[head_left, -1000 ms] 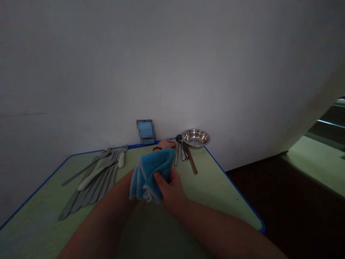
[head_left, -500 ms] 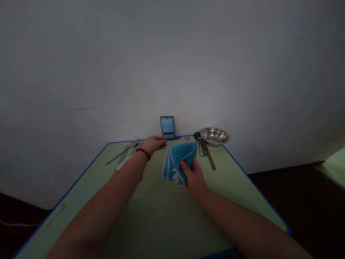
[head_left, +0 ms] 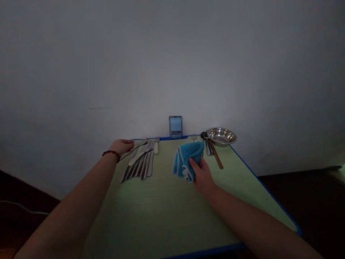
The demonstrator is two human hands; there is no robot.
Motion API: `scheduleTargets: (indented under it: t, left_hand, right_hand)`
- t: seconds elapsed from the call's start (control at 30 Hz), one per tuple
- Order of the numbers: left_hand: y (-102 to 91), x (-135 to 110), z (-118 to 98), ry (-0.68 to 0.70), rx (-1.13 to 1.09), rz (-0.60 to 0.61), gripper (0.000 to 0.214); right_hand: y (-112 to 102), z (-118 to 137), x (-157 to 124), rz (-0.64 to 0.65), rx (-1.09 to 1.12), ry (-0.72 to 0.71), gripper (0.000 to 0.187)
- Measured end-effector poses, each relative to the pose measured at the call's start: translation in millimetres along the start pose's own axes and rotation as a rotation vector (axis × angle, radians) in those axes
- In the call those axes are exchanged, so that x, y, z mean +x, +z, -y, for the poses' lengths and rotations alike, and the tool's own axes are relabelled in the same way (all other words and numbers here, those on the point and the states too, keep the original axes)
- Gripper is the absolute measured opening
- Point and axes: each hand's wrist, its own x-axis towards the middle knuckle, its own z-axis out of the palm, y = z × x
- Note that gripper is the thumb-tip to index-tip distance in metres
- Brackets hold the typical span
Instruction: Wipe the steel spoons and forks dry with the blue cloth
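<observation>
My right hand (head_left: pixel 201 174) grips a folded blue towel (head_left: pixel 191 153) with pale edging, held above the table. Off to the left, my left hand (head_left: pixel 122 146), with a red bracelet at the wrist, has its fingers stretched out and nothing visible in them. It is beside a long-handled spoon (head_left: pixel 138 145), and whether they touch is unclear. Just right of that hand lie several forks and knives (head_left: pixel 142 162) fanned out in a row, with a white-handled utensil (head_left: pixel 138 157) across them. A fork with a white handle (head_left: pixel 156 146) lies at the right end of this group.
A shiny metal bowl (head_left: pixel 222 136) stands at the table's far right corner. Near it lie wooden chopsticks (head_left: pixel 216 155), several spoons (head_left: pixel 207 142) and a fork (head_left: pixel 194 137) partly behind the towel. A phone (head_left: pixel 175 127) leans against the wall behind the blue-edged green table (head_left: pixel 161 212).
My left hand has moved left, from near the phone to beside the long-handled spoon, uncovering the fanned cutlery. My right hand still holds the towel. The view has turned slightly left.
</observation>
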Motion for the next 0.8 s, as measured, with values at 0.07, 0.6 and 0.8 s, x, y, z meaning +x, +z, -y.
scheduleTargets:
  t: [0.07, 0.6, 0.8]
  left_hand:
    - [-4.5, 4.0, 11.0, 0.009, 0.107, 0.006, 0.027]
    - [21.8, 3.7, 22.2, 0.130, 0.658, 0.072, 0.021]
    - [20.8, 3.3, 15.7, 0.130, 0.729, 0.072, 0.026]
  right_hand:
    - [1.3, 1.1, -0.5, -0.009, 0.012, 0.010, 0.028]
    - [1.7, -0.1, -1.1, -0.018, 0.029, 0.059, 0.031]
    - [0.9, -1.5, 0.1, -0.022, 0.021, 0.057, 0.032]
